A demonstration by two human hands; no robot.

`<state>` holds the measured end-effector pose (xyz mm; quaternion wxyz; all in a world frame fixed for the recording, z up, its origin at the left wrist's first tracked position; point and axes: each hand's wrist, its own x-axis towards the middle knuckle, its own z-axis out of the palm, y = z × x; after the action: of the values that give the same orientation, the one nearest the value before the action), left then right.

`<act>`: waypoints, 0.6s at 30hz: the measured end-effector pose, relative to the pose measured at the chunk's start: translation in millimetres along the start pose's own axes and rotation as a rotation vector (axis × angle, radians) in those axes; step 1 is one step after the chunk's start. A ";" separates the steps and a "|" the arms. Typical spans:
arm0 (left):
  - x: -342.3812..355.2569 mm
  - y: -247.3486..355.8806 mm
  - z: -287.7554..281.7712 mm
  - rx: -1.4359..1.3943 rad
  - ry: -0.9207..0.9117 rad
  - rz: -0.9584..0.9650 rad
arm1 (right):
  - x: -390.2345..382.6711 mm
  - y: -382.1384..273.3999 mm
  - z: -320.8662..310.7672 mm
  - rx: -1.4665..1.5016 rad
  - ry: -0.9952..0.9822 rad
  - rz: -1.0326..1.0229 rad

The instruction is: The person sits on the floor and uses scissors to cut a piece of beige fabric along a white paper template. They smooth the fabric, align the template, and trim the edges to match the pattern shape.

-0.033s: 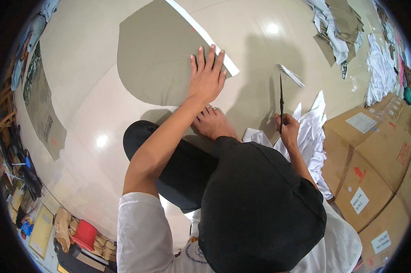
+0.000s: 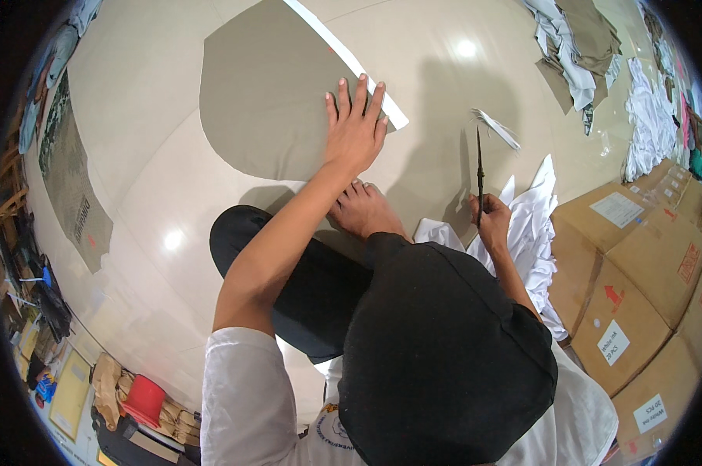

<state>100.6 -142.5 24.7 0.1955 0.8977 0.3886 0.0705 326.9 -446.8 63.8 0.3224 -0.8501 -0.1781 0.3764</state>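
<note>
A grey-brown piece of fabric (image 2: 265, 101) with a rounded outline is spread flat on the floor. A white strip (image 2: 331, 43) runs along its right edge. My left hand (image 2: 355, 132) rests flat on the fabric's lower right part, fingers spread, with fingertips reaching the strip. To the right, my right hand (image 2: 491, 221) is closed round the handles of dark scissors (image 2: 480, 167), whose blades point away from me and sit apart from the fabric. Just beyond the blade tips lies a small bundle of thin white scraps (image 2: 497, 129).
Crumpled white cloth (image 2: 533, 210) lies beside my right forearm, next to stacked cardboard boxes (image 2: 630, 283). My bare foot (image 2: 370, 211) is just below the fabric. More fabric pieces (image 2: 588, 39) lie at the far right, and a printed grey-brown piece (image 2: 79, 186) at the left.
My left forearm has shifted very slightly, with the hand still flat on the fabric. The scissors and my right hand look unmoved.
</note>
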 end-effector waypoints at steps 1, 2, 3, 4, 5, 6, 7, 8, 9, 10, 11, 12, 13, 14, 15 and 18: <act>3.5 3.8 3.1 -0.016 0.022 -0.021 | 0.8 3.0 -1.2 -0.011 0.001 -0.013; 5.6 5.8 5.1 -0.027 0.042 -0.045 | 0.2 -1.1 -0.6 -0.007 -0.011 0.013; 7.1 6.7 6.4 -0.039 0.063 -0.068 | -0.7 -5.2 -0.1 -0.002 -0.022 0.038; 8.0 6.6 7.3 -0.047 0.072 -0.072 | -1.4 -9.3 0.5 0.003 -0.033 0.064; 9.8 7.7 8.0 -0.059 0.083 -0.073 | -0.9 -7.7 -1.1 -0.005 -0.033 0.057; 11.4 9.0 8.7 -0.071 0.094 -0.073 | -0.1 -6.1 -2.7 -0.014 -0.032 0.049; 12.7 10.9 9.6 -0.072 0.098 -0.076 | 0.3 -4.4 -4.5 -0.022 -0.032 0.042; 13.8 12.0 10.5 -0.069 0.101 -0.080 | 0.4 -4.4 -4.9 -0.015 -0.029 0.045; 14.5 12.7 11.1 -0.067 0.105 -0.083 | 0.5 -4.4 -5.3 -0.009 -0.026 0.049; 14.8 13.1 11.7 -0.075 0.123 -0.086 | 0.4 -4.3 -5.7 -0.003 -0.023 0.052; 14.9 13.6 12.4 -0.082 0.141 -0.088 | 0.6 -5.6 -6.0 -0.084 -0.006 0.038; 14.8 14.0 13.1 -0.090 0.159 -0.090 | 1.3 -6.9 -6.4 -0.166 0.010 0.024; 13.0 10.8 12.4 -0.139 0.151 -0.033 | 1.3 -8.1 -6.6 -0.247 0.027 0.010; 10.5 3.9 9.9 -0.187 0.144 0.025 | 1.3 -7.9 -7.2 -0.351 0.053 -0.019; 8.6 -2.2 7.9 -0.235 0.137 0.083 | 1.1 -7.6 -7.9 -0.454 0.080 -0.048; 11.4 -14.9 -1.5 -0.237 0.119 0.248 | -2.8 -12.4 -8.1 -0.513 0.100 -0.067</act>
<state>98.1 -124.5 19.8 0.2665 0.9035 0.2749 0.1924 330.4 -442.7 77.9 0.1169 -0.9152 -0.2797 0.2654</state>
